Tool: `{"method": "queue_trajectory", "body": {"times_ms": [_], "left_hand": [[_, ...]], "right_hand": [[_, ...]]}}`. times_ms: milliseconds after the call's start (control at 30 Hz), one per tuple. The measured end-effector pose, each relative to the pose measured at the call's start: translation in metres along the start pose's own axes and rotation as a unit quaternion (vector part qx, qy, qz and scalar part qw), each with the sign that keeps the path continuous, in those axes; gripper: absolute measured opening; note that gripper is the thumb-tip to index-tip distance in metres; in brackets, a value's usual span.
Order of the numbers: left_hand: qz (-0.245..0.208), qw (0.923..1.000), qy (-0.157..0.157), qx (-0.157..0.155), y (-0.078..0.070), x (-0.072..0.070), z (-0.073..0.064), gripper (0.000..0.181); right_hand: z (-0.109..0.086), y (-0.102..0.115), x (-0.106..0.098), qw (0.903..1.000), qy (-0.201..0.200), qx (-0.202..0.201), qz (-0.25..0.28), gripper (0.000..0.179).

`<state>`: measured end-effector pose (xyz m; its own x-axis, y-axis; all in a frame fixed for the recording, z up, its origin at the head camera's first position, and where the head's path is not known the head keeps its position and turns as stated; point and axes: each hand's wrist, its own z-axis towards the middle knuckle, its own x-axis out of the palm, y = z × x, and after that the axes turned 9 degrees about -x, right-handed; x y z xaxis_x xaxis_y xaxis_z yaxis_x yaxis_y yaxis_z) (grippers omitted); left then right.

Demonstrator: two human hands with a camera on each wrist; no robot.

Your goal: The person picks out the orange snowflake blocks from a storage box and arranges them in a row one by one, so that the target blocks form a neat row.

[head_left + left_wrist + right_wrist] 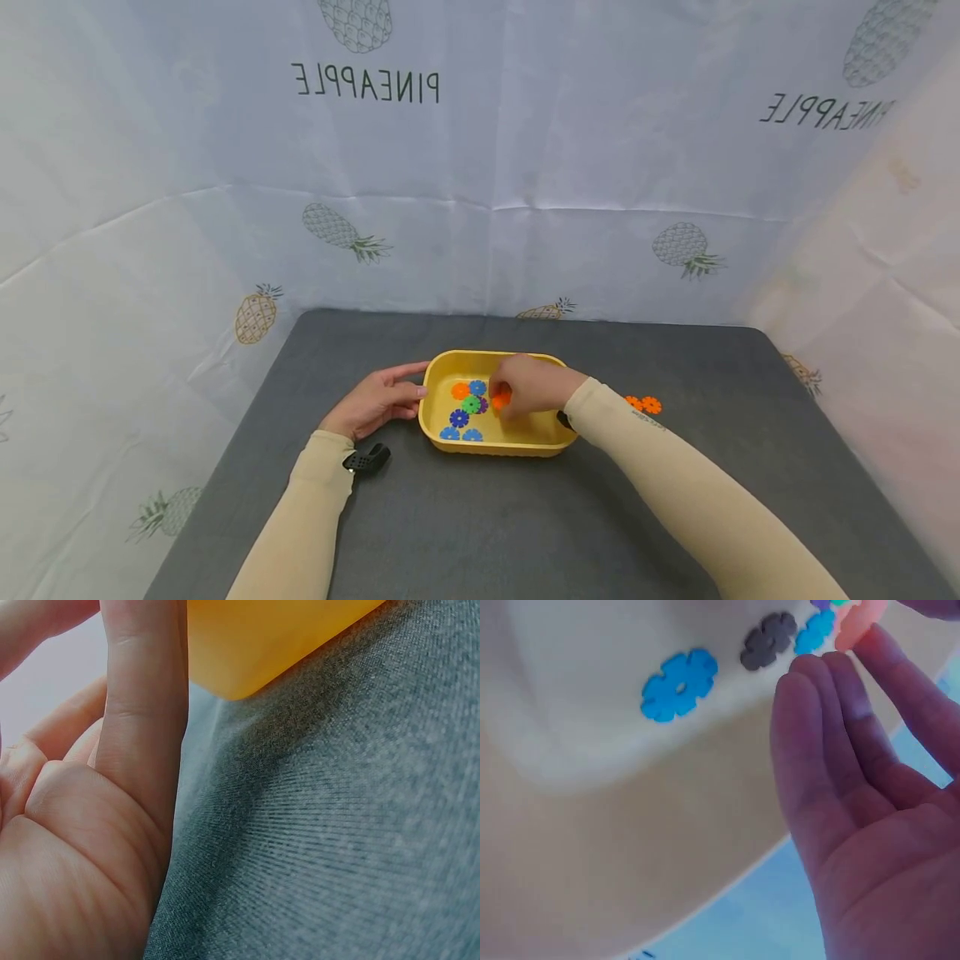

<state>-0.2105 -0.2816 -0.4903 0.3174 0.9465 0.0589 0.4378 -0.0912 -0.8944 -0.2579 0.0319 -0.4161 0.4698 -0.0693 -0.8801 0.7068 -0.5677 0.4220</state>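
A yellow plastic tray [491, 448] stands on the table with several small flower-shaped discs inside, such as a green disc [471, 404] and a blue disc [679, 685]. My right hand [534, 385] reaches down into the tray from the right. Between thumb and index finger it pinches an orange flower-shaped disc [501, 401], partly hidden by the fingers. At the tray's left end, my left hand [378, 402] touches the outside with fairly straight fingers and holds nothing. In the left wrist view the left hand [97, 802] is beside the tray's yellow wall [262, 641].
Two orange flower discs [651, 405] lie on the dark grey table [480, 533] right of the tray, near the right forearm. Behind the table hangs a pale curtain [480, 150] with pineapple prints. A black wrist strap [367, 458] is on the left wrist.
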Motion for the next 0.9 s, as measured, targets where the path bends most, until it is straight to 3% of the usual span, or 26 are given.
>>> {"method": "queue_trajectory", "body": {"times_ms": [233, 400, 600, 900], "left_hand": [[-0.004, 1.0000, 0.001, 0.001, 0.000, 0.000, -0.001, 0.072], [0.001, 1.0000, -0.004, 0.001, 0.000, 0.002, -0.002, 0.073], [0.007, 0.9999, -0.008, 0.001, 0.001, 0.004, -0.001, 0.074], [0.004, 0.9999, -0.009, -0.005, 0.000, 0.005, -0.003, 0.076]], "right_hand": [[-0.020, -0.004, -0.015, 0.9983, -0.042, 0.008, 0.040, 0.031], [-0.043, -0.011, -0.024, 0.9926, -0.101, 0.021, 0.065, 0.036], [-0.073, -0.033, -0.020, 0.9749, -0.182, 0.064, 0.111, 0.037], [-0.125, -0.070, 0.006, 0.9478, -0.262, 0.123, 0.134, 0.038]]}}
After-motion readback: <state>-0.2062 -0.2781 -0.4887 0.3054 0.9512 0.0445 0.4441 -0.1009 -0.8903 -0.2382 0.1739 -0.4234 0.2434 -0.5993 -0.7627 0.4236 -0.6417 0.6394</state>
